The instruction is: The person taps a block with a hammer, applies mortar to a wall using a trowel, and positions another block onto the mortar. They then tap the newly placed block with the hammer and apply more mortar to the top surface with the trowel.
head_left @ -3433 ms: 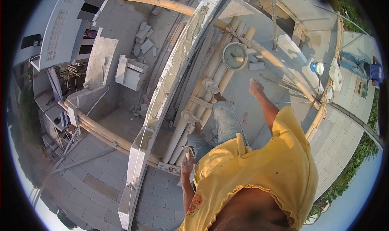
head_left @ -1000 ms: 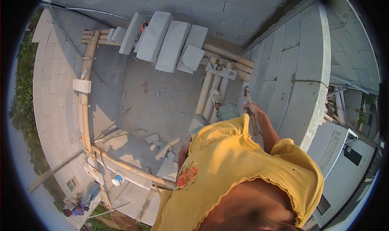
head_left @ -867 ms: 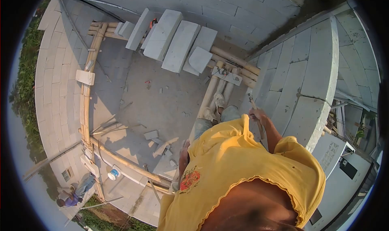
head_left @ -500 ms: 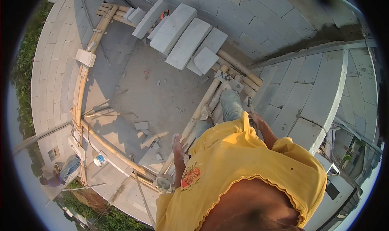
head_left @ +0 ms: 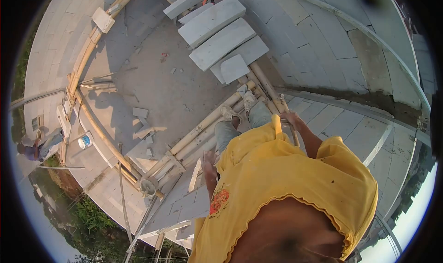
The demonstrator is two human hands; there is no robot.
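Note:
My left hand (head_left: 209,159) hangs low beside the yellow shirt (head_left: 286,180), fingers apart and holding nothing. My right hand (head_left: 290,118) is closed around a wooden-handled tool (head_left: 295,136), whose light shaft shows above and below the fingers; what kind it is I cannot make out. Below me, my shoes (head_left: 248,98) stand on bamboo poles (head_left: 196,136) of a scaffold. Just beyond my feet, large pale blocks (head_left: 222,44) lie side by side on the scaffold, with a smaller block (head_left: 234,69) on top of them.
Block walls (head_left: 318,69) rise ahead and to the right. A bucket (head_left: 147,187) sits on the scaffold at the lower left, and a white-blue pail (head_left: 84,142) farther off. Broken block pieces (head_left: 140,112) lie on the floor below. Another person (head_left: 44,147) is at far left.
My view has turned and shifted, so the scaffold and pail sit farther left. My feet have moved along the poles, both shoes now showing. The right hand still grips the tool.

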